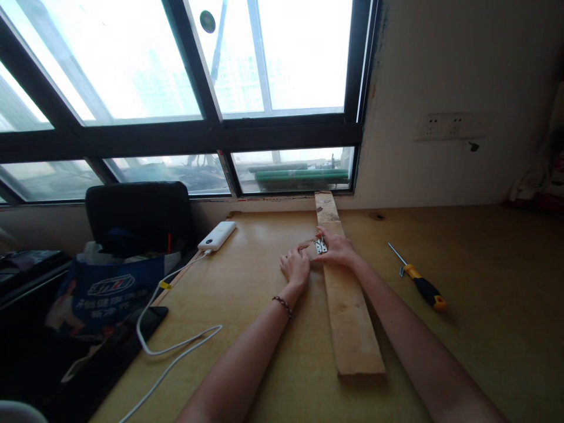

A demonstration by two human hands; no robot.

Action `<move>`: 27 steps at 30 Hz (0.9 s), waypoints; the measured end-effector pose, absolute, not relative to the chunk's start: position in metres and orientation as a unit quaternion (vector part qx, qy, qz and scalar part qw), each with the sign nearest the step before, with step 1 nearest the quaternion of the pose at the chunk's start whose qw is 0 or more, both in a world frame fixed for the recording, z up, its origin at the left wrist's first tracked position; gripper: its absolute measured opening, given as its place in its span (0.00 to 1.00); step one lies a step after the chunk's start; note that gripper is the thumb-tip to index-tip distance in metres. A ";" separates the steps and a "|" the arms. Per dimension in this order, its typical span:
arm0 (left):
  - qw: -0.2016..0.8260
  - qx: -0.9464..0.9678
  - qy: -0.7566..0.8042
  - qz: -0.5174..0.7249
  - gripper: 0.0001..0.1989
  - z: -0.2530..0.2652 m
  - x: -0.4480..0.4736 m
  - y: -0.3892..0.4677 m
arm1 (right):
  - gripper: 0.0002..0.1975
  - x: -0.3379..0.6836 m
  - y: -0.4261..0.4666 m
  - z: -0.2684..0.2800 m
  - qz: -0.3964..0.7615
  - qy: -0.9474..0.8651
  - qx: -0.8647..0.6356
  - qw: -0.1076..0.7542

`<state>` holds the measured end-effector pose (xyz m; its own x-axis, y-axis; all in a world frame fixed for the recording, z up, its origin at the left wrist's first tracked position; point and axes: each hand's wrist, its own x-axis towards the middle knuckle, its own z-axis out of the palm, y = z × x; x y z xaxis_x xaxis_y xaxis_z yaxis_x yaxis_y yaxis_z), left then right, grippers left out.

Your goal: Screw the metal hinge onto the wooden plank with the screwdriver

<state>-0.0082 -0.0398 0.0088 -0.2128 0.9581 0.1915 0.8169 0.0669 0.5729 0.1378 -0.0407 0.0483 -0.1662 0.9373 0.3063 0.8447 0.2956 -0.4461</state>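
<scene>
A long wooden board (352, 317) lies on the table, running from near me toward the window. A small wooden piece (312, 251) butts against or overlaps its left side; I cannot tell which. My left hand (296, 267) is closed on the small piece's left end, which it mostly hides. A silvery metal hinge (321, 245) spans the joint between the two pieces. My right hand (339, 249) lies across the long board, thumb and fingers closed about the hinge. To the right lies a screwdriver (425, 285) with a yellow and black handle, a few small screws (401, 271) beside its shaft.
A white power bank (217, 236) with a white cable (145, 346) lies at the table's left edge. Beyond that edge stand a black chair (138, 211) and a blue bag (110, 294). The window (282, 132) and a wall with sockets (456, 126) bound the back.
</scene>
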 end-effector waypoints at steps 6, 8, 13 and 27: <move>0.103 0.618 0.729 0.275 0.21 0.007 -0.008 -0.039 | 0.47 0.142 -0.038 0.047 0.117 -0.758 -0.569 0.295; 0.103 0.616 0.730 0.276 0.21 0.006 -0.008 -0.038 | 0.47 0.143 -0.039 0.047 0.123 -0.754 -0.568 0.305; 0.102 0.618 0.727 0.281 0.22 0.006 -0.007 -0.038 | 0.39 0.141 -0.044 0.046 0.155 -0.716 -0.565 0.378; 0.108 0.602 0.726 0.314 0.22 0.004 -0.007 -0.033 | 0.19 0.264 -0.174 0.028 -0.145 -0.464 -0.820 0.302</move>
<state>-0.0070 -0.0332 0.0037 -0.2507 0.9426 0.2205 0.8065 0.0774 0.5861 0.2638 -0.1743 0.0276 0.5263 0.6738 0.5187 0.8492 -0.3862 -0.3600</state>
